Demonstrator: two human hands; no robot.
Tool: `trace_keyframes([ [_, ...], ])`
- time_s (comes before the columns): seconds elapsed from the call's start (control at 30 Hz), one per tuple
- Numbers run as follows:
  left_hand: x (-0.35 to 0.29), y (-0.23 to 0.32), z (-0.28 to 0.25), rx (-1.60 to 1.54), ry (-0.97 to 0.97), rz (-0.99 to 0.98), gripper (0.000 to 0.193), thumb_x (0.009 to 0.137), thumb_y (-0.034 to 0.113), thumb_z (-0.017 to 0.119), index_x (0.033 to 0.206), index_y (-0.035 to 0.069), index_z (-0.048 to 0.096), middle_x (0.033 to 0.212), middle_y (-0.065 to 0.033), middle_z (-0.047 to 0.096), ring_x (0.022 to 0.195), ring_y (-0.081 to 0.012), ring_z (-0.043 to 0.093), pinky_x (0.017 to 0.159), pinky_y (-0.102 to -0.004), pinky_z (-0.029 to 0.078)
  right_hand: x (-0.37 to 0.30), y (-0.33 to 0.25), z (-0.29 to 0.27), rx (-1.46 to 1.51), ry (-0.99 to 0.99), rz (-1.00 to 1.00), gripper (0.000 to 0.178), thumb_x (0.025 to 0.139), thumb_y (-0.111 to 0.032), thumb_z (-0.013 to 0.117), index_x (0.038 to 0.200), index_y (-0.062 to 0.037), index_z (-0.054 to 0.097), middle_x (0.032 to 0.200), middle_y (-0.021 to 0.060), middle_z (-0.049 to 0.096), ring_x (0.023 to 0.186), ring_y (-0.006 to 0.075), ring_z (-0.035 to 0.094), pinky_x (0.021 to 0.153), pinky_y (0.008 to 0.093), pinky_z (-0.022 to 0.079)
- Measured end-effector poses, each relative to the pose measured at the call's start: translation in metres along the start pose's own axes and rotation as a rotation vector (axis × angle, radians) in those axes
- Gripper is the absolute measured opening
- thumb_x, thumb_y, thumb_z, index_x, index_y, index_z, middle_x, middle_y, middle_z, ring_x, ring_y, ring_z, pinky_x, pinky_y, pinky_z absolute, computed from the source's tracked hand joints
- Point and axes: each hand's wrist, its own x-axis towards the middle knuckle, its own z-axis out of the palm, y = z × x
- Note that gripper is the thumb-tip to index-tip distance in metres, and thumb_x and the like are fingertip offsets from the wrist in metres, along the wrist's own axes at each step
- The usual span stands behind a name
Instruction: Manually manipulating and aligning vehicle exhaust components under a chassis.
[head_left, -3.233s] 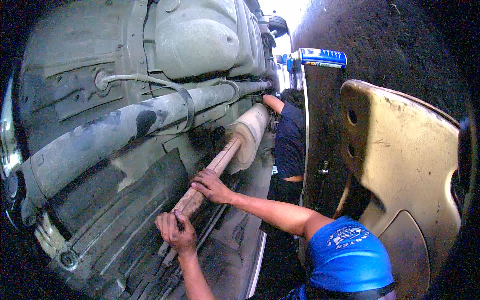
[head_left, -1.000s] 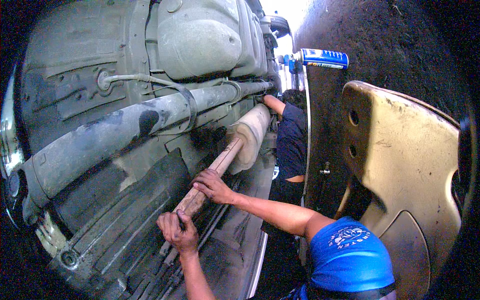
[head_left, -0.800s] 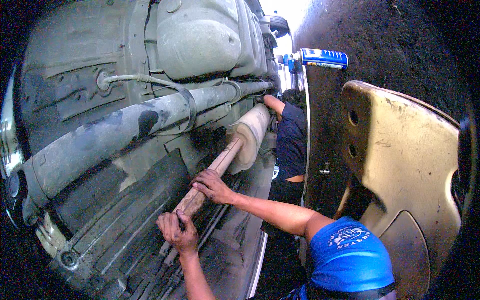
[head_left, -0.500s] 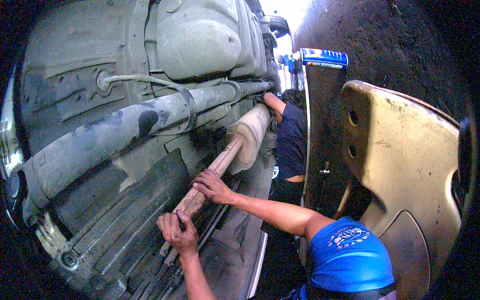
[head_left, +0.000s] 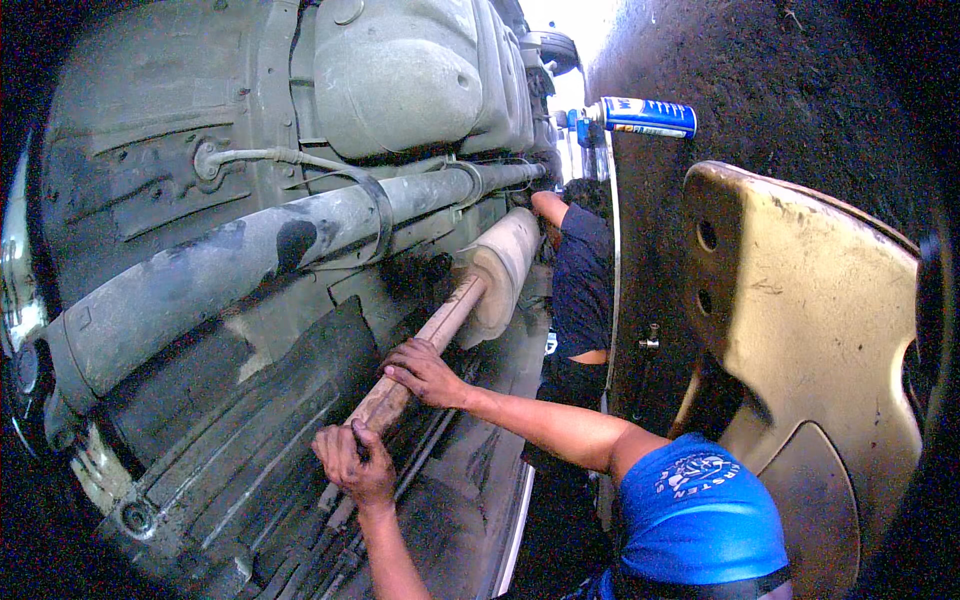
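A dirty exhaust pipe [head_left: 453, 318] slants up and away under a vehicle, with a pale, barrel-shaped muffler [head_left: 505, 262] at its far part. My left hand [head_left: 354, 462] grips the pipe's near stretch, its thumb up along the side. A little farther up, my right hand [head_left: 424, 372] lies over the pipe with its fingers curled round it. The fingers' undersides are hidden. Above and left runs a long, thick grey tube [head_left: 200, 270], apart from both hands. Behind my left hand, thin lines [head_left: 415, 470] pass along the underbody.
Beyond the muffler a co-worker in a dark shirt [head_left: 583, 285] reaches up to the underbody. A rounded grey tank [head_left: 400, 90] hangs overhead. A blue spray can [head_left: 650, 117] sits at the dark wall's edge. On the right stands a large gold-brown curved panel [head_left: 800, 300] with holes.
The co-worker's raised arm has shifted slightly, and more of the dark hair shows. My hands and the exhaust pipe look the same as before.
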Motion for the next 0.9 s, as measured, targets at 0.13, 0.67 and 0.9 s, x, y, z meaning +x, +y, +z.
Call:
trace_keyframes([
  [0.13, -0.004, -0.007, 0.003, 0.014, -0.007, -0.002, 0.017, 0.089, 0.004, 0.054, 0.072, 0.0, 0.052, 0.073, -0.0147, 0.052, 0.073, -0.032, 0.051, 0.071, -0.0432, 0.04, 0.0, -0.002, 0.0, 0.01, -0.071, 0.018, 0.035, 0.098, -0.033, 0.05, 0.112, -0.0038, 0.062, 0.114, 0.0146, 0.059, 0.114, 0.034, 0.05, 0.11, 0.0481, 0.028],
  [0.67, -0.005, -0.006, 0.003, 0.006, 0.003, -0.008, 0.016, 0.089, 0.003, 0.054, 0.073, -0.001, 0.053, 0.074, -0.0153, 0.052, 0.074, -0.0324, 0.051, 0.073, -0.043, 0.041, -0.001, 0.001, 0.004, -0.063, 0.049, -0.113, 0.032, 0.098, -0.032, 0.049, 0.105, -0.0048, 0.064, 0.104, 0.0107, 0.06, 0.105, 0.0294, 0.051, 0.098, 0.0412, 0.035],
  [0.9, -0.003, -0.003, -0.001, -0.002, -0.056, -0.047, 0.016, 0.088, 0.003, 0.054, 0.073, -0.001, 0.052, 0.074, -0.0158, 0.052, 0.074, -0.0328, 0.051, 0.073, -0.0433, 0.041, -0.001, -0.002, 0.001, -0.044, 0.023, -0.115, 0.034, 0.099, -0.033, 0.046, 0.104, -0.0048, 0.064, 0.103, 0.0112, 0.059, 0.103, 0.0296, 0.051, 0.097, 0.0412, 0.035],
])
